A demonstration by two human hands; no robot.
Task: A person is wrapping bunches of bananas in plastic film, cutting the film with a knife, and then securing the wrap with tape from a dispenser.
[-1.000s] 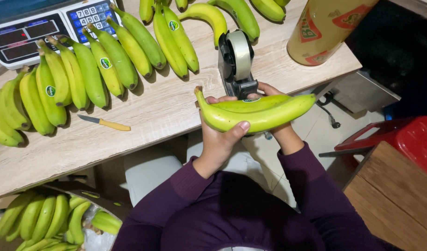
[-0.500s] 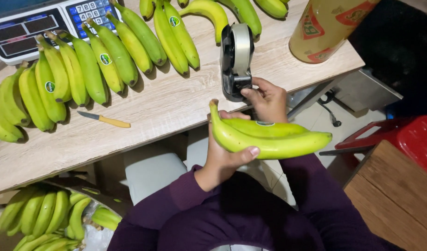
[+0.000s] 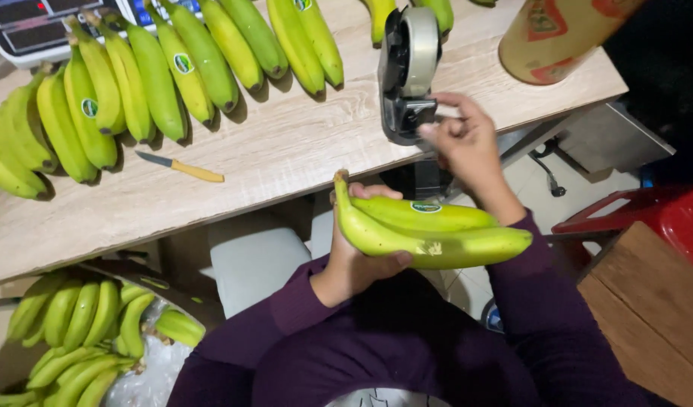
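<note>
Left hand (image 3: 354, 260) is wrapped around the stem end of a small banana bunch (image 3: 429, 230), two green-yellow fruits, held level below the worktop's (image 3: 286, 158) front edge, above the lap, tips pointing right. Holding it at the stem keeps the fruit bodies exposed toward the other hand; that's my read. Right hand (image 3: 463, 139) is at the tape dispenser (image 3: 408, 71), which stands near the front edge toward the right end of the worktop. Fingers (image 3: 437, 130) are pinched together at the dispenser's lower front, apparently on the tape end, though the tape itself is too thin to make out. The dispenser sits within reach without leaning, likely placed for one-handed pulls. Farther back, banana bunches (image 3: 165, 68) lie in a row along the rear, stems toward the back edge, fruits fanned toward the front, each separate, probably so each can be picked up singly. More bunches (image 3: 30, 136) are at the left end. A knife (image 3: 182, 167) with a yellow handle lies flat mid-worktop, just in front of the row, blade pointing left. A scale (image 3: 30, 26) is at the rear left corner, partly under the stems. A tan roll (image 3: 565, 34) stands at the rear right corner. Under the worktop at left, a box (image 3: 173, 298) lined with clear plastic holds more green bananas (image 3: 75, 332), packed loosely. A red stool (image 3: 648, 218) and a wooden surface (image 3: 656, 309) are off to the right.
</note>
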